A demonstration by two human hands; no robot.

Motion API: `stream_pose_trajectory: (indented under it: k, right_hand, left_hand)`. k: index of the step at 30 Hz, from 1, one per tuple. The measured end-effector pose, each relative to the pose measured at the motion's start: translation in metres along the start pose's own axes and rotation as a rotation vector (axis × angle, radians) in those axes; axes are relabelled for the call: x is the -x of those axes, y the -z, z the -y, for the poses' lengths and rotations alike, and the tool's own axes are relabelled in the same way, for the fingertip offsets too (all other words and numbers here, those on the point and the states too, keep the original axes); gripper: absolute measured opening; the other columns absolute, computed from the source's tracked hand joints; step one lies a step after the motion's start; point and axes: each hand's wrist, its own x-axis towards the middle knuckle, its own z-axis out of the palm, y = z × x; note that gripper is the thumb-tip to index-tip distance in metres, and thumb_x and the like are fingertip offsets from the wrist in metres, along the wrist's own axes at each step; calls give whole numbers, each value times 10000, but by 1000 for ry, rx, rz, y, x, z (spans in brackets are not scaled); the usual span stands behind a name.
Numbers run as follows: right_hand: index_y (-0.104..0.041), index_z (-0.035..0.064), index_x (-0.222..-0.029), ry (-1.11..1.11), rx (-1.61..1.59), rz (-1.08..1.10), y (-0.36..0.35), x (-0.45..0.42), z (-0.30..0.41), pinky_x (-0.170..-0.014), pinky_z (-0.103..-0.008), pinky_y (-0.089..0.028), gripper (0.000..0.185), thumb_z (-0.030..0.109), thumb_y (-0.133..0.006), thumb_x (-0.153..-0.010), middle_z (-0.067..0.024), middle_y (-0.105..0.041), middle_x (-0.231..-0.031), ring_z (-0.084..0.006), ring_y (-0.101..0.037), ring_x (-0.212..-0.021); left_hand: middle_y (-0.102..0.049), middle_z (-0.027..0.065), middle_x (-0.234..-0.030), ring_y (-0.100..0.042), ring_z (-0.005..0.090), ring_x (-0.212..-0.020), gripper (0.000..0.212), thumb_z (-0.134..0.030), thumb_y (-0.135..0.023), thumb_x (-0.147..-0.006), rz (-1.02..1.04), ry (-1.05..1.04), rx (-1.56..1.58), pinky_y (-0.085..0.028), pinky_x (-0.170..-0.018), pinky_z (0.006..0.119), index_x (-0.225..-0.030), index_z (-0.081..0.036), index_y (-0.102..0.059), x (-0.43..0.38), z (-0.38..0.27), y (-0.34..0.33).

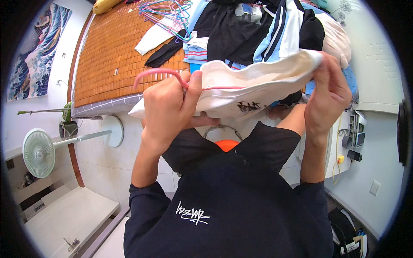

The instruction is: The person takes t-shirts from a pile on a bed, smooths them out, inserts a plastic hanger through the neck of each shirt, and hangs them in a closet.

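A white garment [226,102] with a dark printed mark on its front is stretched between my two hands above my lap. My left hand [171,106] grips a pink clothes hanger [158,71] near the base of its hook, along with the cloth beside it. The hook curves out to the left over my fist, and one hanger arm runs inside the garment's opening. My right hand [327,85] pinches the garment's edge at the right and holds it raised. The rest of the hanger is hidden by the cloth.
Ahead is a bed with a brown tile mat [109,61]. On it lie several coloured hangers [167,19], a black garment [238,35] and other piled clothes. A standing fan [39,153] is at the left; a white table [337,154] with small devices is at the right.
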Motion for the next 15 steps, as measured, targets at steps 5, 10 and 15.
stream_pose_trajectory:
  k: [5,10,15]
  right_hand:
    - [-684,21,-1124,95,245,508,9,-3,-10,-778,-282,-480,246,99,-666,-891,-114,-682,-971,-172,-621,-825]
    - [-692,8,-1076,-7,212,637,27,6,-26,-750,-302,-481,221,64,-669,-863,-130,-683,-964,-203,-639,-825]
    - [-698,3,-1014,86,269,640,17,7,-17,-690,-316,-489,208,19,-705,-807,-124,-674,-884,-233,-638,-764]
  left_hand:
    - [-479,110,-529,-470,209,-433,278,-184,-606,-950,-203,89,177,-352,-443,340,-761,19,-624,1,1,6]
    - [-394,69,-501,-357,120,-443,388,-185,-574,-978,-239,135,195,-289,-435,304,-642,7,-539,-3,5,16]
    - [-456,83,-502,-441,158,-428,372,-192,-593,-966,-189,155,254,-341,-441,318,-649,-1,-554,-8,-4,14]
